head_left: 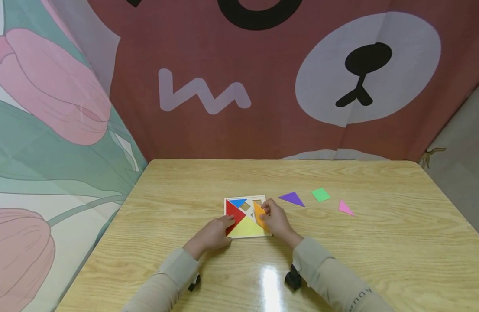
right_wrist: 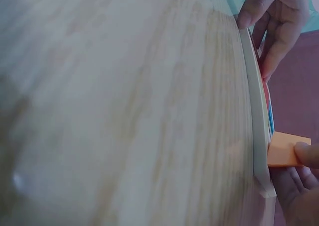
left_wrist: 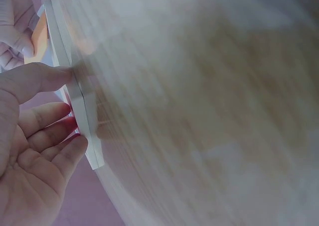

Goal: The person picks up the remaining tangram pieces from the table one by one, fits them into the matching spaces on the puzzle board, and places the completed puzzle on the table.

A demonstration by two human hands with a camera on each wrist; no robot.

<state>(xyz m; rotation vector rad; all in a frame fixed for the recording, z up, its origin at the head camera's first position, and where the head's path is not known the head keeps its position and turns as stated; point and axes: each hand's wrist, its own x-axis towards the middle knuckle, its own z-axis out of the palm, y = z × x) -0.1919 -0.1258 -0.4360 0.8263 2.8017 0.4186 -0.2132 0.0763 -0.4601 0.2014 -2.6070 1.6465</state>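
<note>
A square tangram tray (head_left: 249, 237) with a pale rim lies on the table. Seated in it are a red triangle (head_left: 234, 213), a yellow triangle (head_left: 247, 228) and a blue triangle (head_left: 238, 202). My left hand (head_left: 212, 235) holds the tray's near left corner, thumb against the front edge and fingertips over the red triangle. Between thumb and fingers of my right hand (head_left: 279, 220) is an orange tangram piece (right_wrist: 283, 150), tilted up above the tray's right side. Its full outline is partly covered by the fingers. Patterned openings show in the tray's upper right part.
To the right of the tray, a purple triangle (head_left: 293, 199), a green quadrilateral (head_left: 321, 194) and a pink triangle (head_left: 345, 208) lie apart on the wooden table (head_left: 165, 195). A printed cloth (head_left: 270, 130) hangs behind the table's far edge.
</note>
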